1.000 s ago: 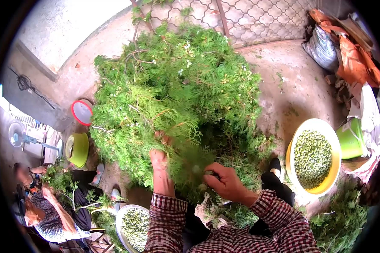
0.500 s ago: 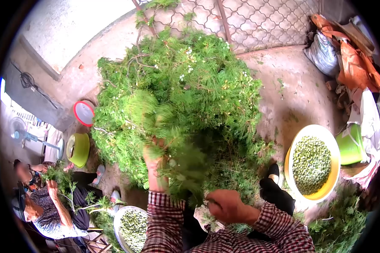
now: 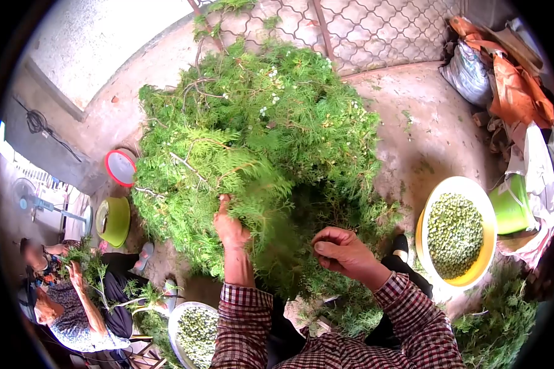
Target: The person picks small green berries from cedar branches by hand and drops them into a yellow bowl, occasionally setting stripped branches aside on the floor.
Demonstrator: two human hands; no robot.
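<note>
Left hand (image 3: 231, 232) closed on a leafy sprig (image 3: 260, 212); we see it over the green pile (image 3: 326, 123), reaching toward the right hand (image 3: 348, 253). Left is nearer; long axis blurred. Right fingers half-curled, apart; we can't tell if they pinch anything.

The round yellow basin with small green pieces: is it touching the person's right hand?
Apart. The head view shows floor and a black shoe between the right hand and the basin.
</note>
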